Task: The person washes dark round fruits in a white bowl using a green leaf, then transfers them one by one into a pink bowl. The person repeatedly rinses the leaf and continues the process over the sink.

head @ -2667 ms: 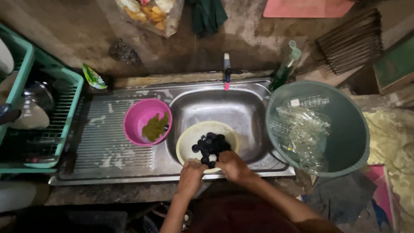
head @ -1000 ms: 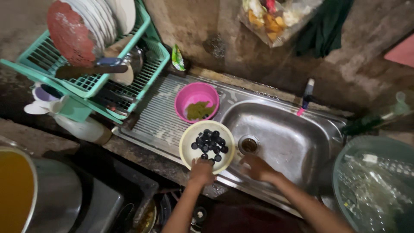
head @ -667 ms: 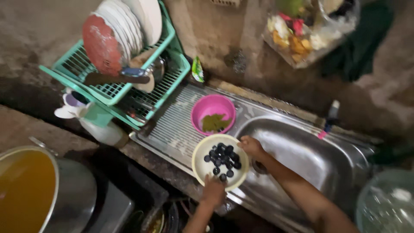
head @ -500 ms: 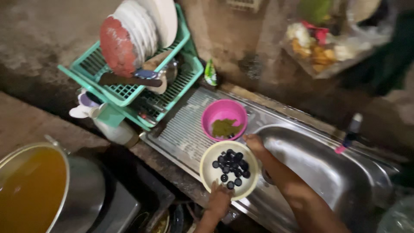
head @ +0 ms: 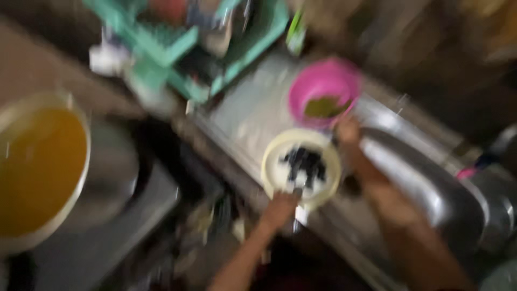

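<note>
Two hands hold one pale round bowl [head: 301,168] in the middle of the frame, over the ribbed metal draining board [head: 253,116] beside the sink [head: 431,183]. The left hand [head: 280,207] is closed on the bowl's near rim, and the right hand [head: 349,132] is closed on its far rim. Small dark round bits [head: 304,161] sit in a heap inside the bowl. The picture is very blurry, so I think the bowl is moving fast, and a quick tilt could let the dark bits roll out onto the metal or down to the floor. Wet fingers could slip on the rim too. A pink bowl [head: 323,91] with something green in it stands just beside the right hand, so a bump could tip it. A green dish rack [head: 215,48] fills the upper left, close by. A big pot [head: 40,167] of yellow liquid sits at the far left, well apart.
</note>
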